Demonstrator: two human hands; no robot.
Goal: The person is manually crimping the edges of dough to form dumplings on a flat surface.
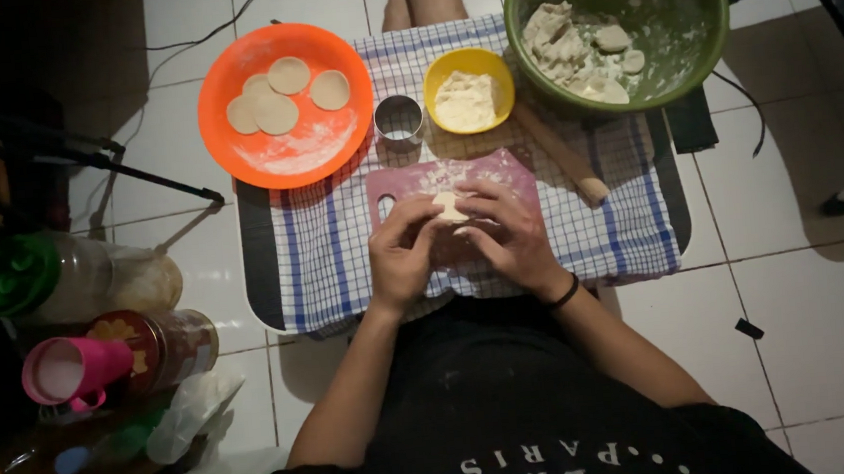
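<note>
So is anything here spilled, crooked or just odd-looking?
Nothing is damaged. Flour is smeared across the orange plate and dusted on the pink board, and the rolling pin lies slanted, half off the checked cloth's pattern lines. Both hands, left and right, pinch a small dough piece.

Four dough discs, two bowls

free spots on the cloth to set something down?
Bare checked cloth left of the pink board, below the orange plate; another patch right of the right hand, below the rolling pin. The back row is crowded: plate, ring cutter, yellow bowl, green bowl.
</note>
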